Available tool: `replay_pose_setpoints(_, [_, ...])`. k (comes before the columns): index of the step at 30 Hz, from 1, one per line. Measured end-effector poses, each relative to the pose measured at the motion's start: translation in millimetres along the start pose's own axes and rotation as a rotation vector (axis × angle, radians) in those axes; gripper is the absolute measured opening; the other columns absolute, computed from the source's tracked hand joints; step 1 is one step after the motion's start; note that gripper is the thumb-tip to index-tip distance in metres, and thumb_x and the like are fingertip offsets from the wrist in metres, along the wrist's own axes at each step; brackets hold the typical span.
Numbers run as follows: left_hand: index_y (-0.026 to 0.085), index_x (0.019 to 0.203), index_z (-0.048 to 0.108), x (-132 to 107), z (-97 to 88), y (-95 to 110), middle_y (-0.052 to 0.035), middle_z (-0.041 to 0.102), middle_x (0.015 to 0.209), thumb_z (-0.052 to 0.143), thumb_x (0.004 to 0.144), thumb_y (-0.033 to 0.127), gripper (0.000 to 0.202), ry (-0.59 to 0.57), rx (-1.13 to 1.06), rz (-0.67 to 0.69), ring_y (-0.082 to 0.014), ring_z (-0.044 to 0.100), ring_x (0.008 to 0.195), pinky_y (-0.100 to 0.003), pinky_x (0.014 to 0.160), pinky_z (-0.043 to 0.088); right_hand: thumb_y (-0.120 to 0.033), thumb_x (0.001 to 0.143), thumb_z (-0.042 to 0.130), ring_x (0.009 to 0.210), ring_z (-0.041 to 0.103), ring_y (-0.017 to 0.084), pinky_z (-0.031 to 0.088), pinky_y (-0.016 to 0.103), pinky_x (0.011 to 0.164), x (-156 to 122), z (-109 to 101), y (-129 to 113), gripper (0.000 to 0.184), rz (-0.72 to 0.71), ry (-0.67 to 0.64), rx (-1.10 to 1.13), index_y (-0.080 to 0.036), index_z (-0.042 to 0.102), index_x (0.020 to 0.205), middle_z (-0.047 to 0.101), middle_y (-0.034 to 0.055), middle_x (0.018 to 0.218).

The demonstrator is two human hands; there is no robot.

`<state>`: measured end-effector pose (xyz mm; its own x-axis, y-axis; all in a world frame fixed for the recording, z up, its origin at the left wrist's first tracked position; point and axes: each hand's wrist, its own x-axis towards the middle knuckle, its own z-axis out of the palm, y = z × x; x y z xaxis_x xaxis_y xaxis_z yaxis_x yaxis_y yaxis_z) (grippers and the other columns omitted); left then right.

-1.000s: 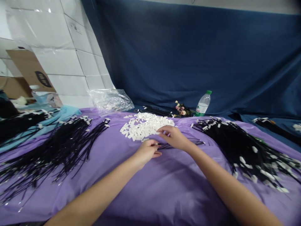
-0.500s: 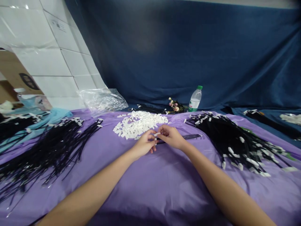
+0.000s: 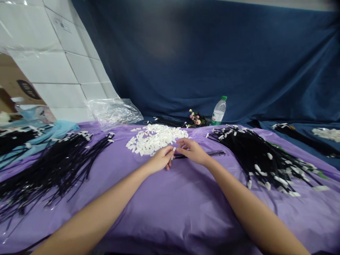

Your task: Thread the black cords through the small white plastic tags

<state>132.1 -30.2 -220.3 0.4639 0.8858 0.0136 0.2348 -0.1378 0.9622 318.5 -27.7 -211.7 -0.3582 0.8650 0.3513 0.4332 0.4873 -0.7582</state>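
Observation:
My left hand [image 3: 161, 159] pinches a small white plastic piece [image 3: 174, 150] between thumb and fingers, just in front of a heap of similar white pieces [image 3: 155, 140]. Close by on its right is my right hand [image 3: 193, 151], its fingers bent, thumb and forefinger apart, with nothing visible between them. A thin bundle of black cords [image 3: 214, 153] lies on the purple cloth [image 3: 180, 205] beneath and beyond my right hand; its left end reaches towards my left fingers. Whether those fingers also touch a cord, I cannot tell.
Black cords with white ends are piled at the left [image 3: 58, 163] and right [image 3: 255, 152]. Behind the heap lie a clear plastic bag [image 3: 114, 112], small flowers [image 3: 196, 117] and a green-capped bottle [image 3: 219, 111]. A cardboard box [image 3: 16, 78] stands far left.
My hands have drawn slightly apart. The white piece in my left hand now stands more upright, and my right fingers have come away from it. The view has shifted slightly.

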Motion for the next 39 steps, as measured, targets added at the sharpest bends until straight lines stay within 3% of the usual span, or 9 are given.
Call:
replay_pose_setpoints(5, [0.018, 0.087, 0.056, -0.7, -23.4, 3.7, 0.0017, 0.047, 0.059, 0.048, 0.088, 0.039, 0.022, 0.134, 0.141, 0.089, -0.0092, 0.046, 0.046, -0.016, 0.038, 0.034, -0.027, 0.083, 0.057, 0.079, 0.061, 0.016, 0.046, 0.03, 0.077, -3.6, -7.9, -5.4, 0.018, 0.024, -0.141, -0.041, -0.016, 0.068, 0.093, 0.068, 0.0046, 0.087])
replay_pose_setpoints(9, [0.018, 0.087, 0.058, 0.2, -38.5, 7.1, -0.0014, 0.052, 0.075, 0.053, 0.086, 0.038, 0.021, 0.215, 0.068, 0.147, -0.0099, 0.048, 0.056, -0.017, 0.042, 0.035, -0.032, 0.085, 0.056, 0.075, 0.063, 0.014, 0.047, 0.026, 0.069, -9.0, -8.8, -21.2, 0.022, 0.039, -0.294, 0.014, -0.02, 0.069, 0.098, 0.069, 0.0019, 0.087])
replay_pose_setpoints(15, [0.017, 0.091, 0.053, 5.1, -29.7, 3.1, 0.0002, 0.05, 0.074, 0.058, 0.082, 0.046, 0.03, 0.129, -0.237, 0.073, -0.0101, 0.048, 0.058, -0.02, 0.05, 0.039, -0.038, 0.081, 0.062, 0.06, 0.062, 0.01, 0.046, 0.021, 0.058, -14.2, -0.2, -40.7, 0.031, 0.227, -0.518, 0.43, -0.019, 0.061, 0.105, 0.069, 0.0011, 0.081])
replay_pose_setpoints(19, [0.017, 0.088, 0.051, 4.3, -17.3, 2.2, 0.0036, 0.044, 0.065, 0.063, 0.08, 0.044, 0.031, -0.007, -0.515, 0.02, -0.008, 0.044, 0.054, -0.019, 0.052, 0.037, -0.038, 0.081, 0.062, 0.057, 0.062, 0.01, 0.044, 0.019, 0.05, -12.8, 4.2, -40.2, 0.027, 0.266, -0.491, 0.402, -0.016, 0.062, 0.096, 0.068, 0.0033, 0.08])
replay_pose_setpoints(24, [0.018, 0.086, 0.047, 3.6, -17.2, 5.1, 0.0058, 0.036, 0.061, 0.06, 0.084, 0.037, 0.023, -0.022, -0.643, 0.029, -0.0068, 0.04, 0.05, -0.019, 0.052, 0.038, -0.029, 0.081, 0.063, 0.065, 0.06, 0.009, 0.044, 0.017, 0.051, -11.9, 0.6, -34.0, 0.016, 0.248, -0.311, 0.261, -0.017, 0.066, 0.092, 0.066, 0.0023, 0.081])
replay_pose_setpoints(27, [0.019, 0.088, 0.045, 2.4, -19.3, 7.5, 0.0054, 0.038, 0.064, 0.058, 0.085, 0.036, 0.021, 0.0, -0.672, 0.019, -0.0062, 0.04, 0.051, -0.02, 0.053, 0.04, -0.033, 0.084, 0.061, 0.063, 0.062, 0.009, 0.048, 0.019, 0.054, -17.6, -4.5, -39.0, 0.023, 0.31, -0.502, 0.334, -0.017, 0.066, 0.099, 0.067, 0.0038, 0.087])
replay_pose_setpoints(32, [0.02, 0.089, 0.045, 0.0, -19.3, 10.5, 0.0058, 0.036, 0.064, 0.055, 0.087, 0.034, 0.017, 0.023, -0.69, -0.004, -0.006, 0.04, 0.049, -0.02, 0.052, 0.04, -0.04, 0.086, 0.061, 0.084, 0.068, 0.014, 0.053, 0.028, 0.08, -28.2, -12.2, -56.8, 0.044, 0.362, -0.853, 0.611, -0.019, 0.057, 0.125, 0.066, 0.0088, 0.108])
replay_pose_setpoints(35, [0.02, 0.088, 0.045, 0.1, -18.4, 9.5, 0.0053, 0.037, 0.064, 0.054, 0.088, 0.034, 0.016, 0.024, -0.693, -0.005, -0.0062, 0.04, 0.049, -0.019, 0.05, 0.039, -0.036, 0.084, 0.063, 0.078, 0.067, 0.012, 0.054, 0.026, 0.074, -26.7, -9.3, -56.7, 0.039, 0.348, -0.797, 0.516, -0.017, 0.061, 0.118, 0.067, 0.0088, 0.103])
replay_pose_setpoints(39, [0.019, 0.087, 0.046, -0.1, -13.7, 7.6, 0.0045, 0.041, 0.067, 0.058, 0.085, 0.033, 0.018, 0.024, -0.682, -0.012, -0.0073, 0.044, 0.05, -0.021, 0.049, 0.041, -0.026, 0.08, 0.065, 0.06, 0.061, 0.008, 0.05, 0.018, 0.058, -18.5, 7.7, -47.5, 0.012, 0.271, -0.306, 0.37, -0.015, 0.066, 0.087, 0.066, 0.0014, 0.078])
